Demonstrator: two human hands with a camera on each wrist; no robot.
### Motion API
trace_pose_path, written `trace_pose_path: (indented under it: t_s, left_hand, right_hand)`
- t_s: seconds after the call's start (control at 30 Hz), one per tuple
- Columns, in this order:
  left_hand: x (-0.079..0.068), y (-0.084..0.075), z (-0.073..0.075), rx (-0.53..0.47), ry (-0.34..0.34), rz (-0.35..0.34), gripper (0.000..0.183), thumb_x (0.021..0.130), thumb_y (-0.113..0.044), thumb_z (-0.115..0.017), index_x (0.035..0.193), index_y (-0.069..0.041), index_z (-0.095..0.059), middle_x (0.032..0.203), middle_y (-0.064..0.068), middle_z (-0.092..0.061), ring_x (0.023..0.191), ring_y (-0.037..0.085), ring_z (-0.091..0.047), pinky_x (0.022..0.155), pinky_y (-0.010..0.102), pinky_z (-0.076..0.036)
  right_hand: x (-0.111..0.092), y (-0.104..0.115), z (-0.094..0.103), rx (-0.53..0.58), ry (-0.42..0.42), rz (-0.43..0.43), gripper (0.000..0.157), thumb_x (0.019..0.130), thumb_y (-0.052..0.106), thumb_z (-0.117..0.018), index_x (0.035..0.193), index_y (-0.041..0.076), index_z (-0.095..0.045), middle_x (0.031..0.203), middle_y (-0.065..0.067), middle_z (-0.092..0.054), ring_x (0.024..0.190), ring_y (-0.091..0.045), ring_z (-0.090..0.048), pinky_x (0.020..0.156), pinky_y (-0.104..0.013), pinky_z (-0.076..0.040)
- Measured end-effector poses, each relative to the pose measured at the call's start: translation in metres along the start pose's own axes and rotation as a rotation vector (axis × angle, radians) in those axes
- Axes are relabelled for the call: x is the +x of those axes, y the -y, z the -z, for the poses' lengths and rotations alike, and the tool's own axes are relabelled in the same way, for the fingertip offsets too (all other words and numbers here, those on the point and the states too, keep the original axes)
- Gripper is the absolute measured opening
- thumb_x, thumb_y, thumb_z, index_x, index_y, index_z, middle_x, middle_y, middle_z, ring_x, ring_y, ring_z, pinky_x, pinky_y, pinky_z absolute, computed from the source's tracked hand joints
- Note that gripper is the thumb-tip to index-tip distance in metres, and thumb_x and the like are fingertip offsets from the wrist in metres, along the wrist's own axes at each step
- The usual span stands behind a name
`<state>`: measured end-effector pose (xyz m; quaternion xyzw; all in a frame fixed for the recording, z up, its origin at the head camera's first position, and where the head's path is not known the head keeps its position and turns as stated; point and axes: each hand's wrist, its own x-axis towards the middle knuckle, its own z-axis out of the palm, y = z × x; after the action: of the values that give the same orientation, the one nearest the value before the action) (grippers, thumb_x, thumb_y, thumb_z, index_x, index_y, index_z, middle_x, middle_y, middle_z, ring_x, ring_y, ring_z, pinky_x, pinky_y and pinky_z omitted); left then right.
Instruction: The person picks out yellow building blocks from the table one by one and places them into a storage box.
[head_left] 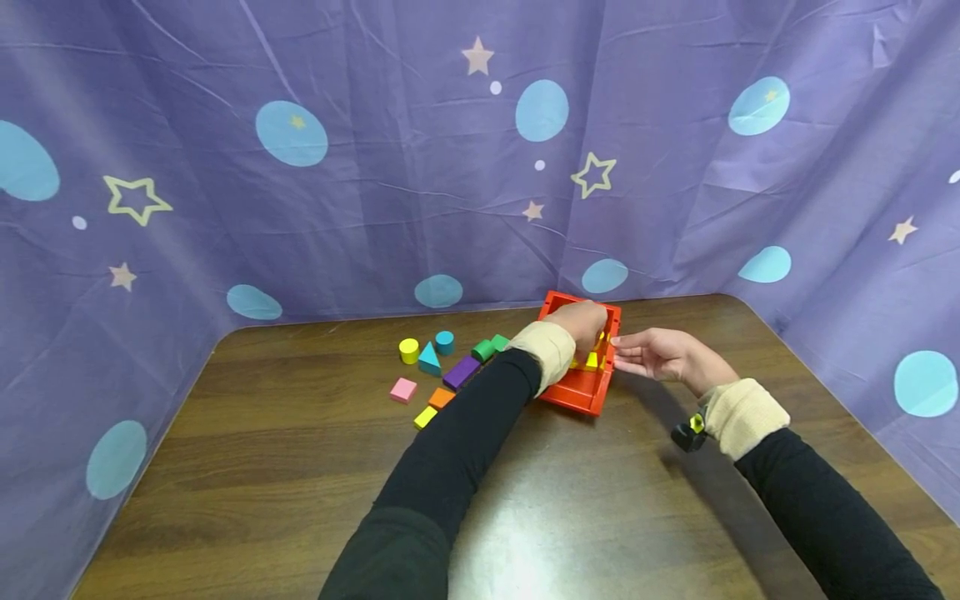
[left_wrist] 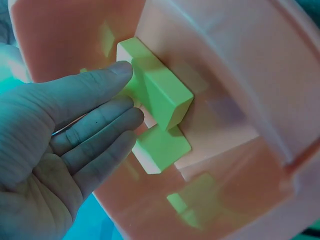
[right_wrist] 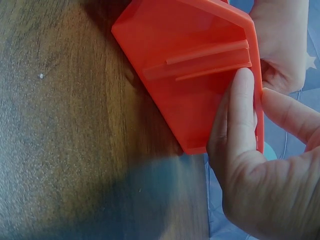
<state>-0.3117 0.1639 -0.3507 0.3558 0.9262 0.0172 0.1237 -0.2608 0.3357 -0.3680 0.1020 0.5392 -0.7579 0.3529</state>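
On the table stands a red plastic box (head_left: 577, 390), open at the top, with yellow blocks inside. My left hand (head_left: 579, 323) reaches down into it. In the left wrist view, the thumb and fingers of that hand are at one end of a yellow rectangular block (left_wrist: 160, 85); the fingers' far side is partly hidden. Just below it is a smaller yellow block (left_wrist: 162, 147). My right hand (head_left: 663, 357) pinches the box's right wall. In the right wrist view, its fingers lie along the ribbed outer face and the thumb is at the rim.
Left of the box lie loose blocks: a yellow cylinder (head_left: 408, 351), a blue cylinder (head_left: 445, 342), a blue triangle (head_left: 429, 360), a green cylinder (head_left: 483, 350), a purple block (head_left: 461, 372), a pink block (head_left: 402, 390), an orange block (head_left: 441, 398) and a yellow block (head_left: 425, 417). A purple curtain (head_left: 360, 233) hangs behind.
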Motion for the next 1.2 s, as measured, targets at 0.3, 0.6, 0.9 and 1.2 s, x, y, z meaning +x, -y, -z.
trace_pose_path:
  t_s: [0.3,0.6,0.9,1.2]
  left_hand:
    - [-0.01,0.004,0.017,0.028,-0.024,-0.074,0.017,0.079,-0.006,-0.086,0.089,-0.011,-0.073,0.082,-0.004,-0.065,0.077,0.011,-0.054,0.07,0.023,-0.049]
    - [-0.026,0.012,0.038,0.036,-0.072,-0.139,0.017,0.08,-0.009,-0.084,0.083,-0.013,-0.068,0.079,-0.004,-0.059,0.076,0.012,-0.053,0.066,0.024,-0.045]
    - [-0.051,0.023,0.053,0.054,-0.108,-0.138,0.017,0.082,-0.013,-0.084,0.097,-0.01,-0.076,0.095,-0.001,-0.07,0.086,0.014,-0.061,0.079,0.028,-0.054]
    - [-0.079,0.04,0.059,0.096,-0.143,-0.135,0.015,0.083,-0.01,-0.079,0.097,-0.008,-0.075,0.089,-0.001,-0.063,0.085,0.016,-0.056,0.077,0.03,-0.05]
  right_hand:
    - [0.001,0.0,-0.001,0.0,-0.016,-0.005,0.04,0.107,0.005,-0.036,0.087,0.005,-0.071,0.088,-0.006,-0.072,0.084,-0.013,-0.071,0.085,-0.024,-0.059]
    - [0.0,0.0,-0.001,0.012,-0.034,-0.008,0.037,0.107,0.004,-0.037,0.09,0.005,-0.07,0.089,-0.006,-0.072,0.084,-0.014,-0.07,0.085,-0.025,-0.059]
    - [-0.001,0.0,-0.002,0.028,-0.036,-0.029,0.035,0.108,0.006,-0.038,0.093,0.003,-0.07,0.091,-0.006,-0.073,0.085,-0.014,-0.072,0.086,-0.025,-0.059]
    - [0.0,-0.001,-0.003,0.021,-0.048,-0.018,0.038,0.108,0.006,-0.038,0.089,0.005,-0.071,0.088,-0.006,-0.072,0.083,-0.013,-0.071,0.085,-0.024,-0.059]
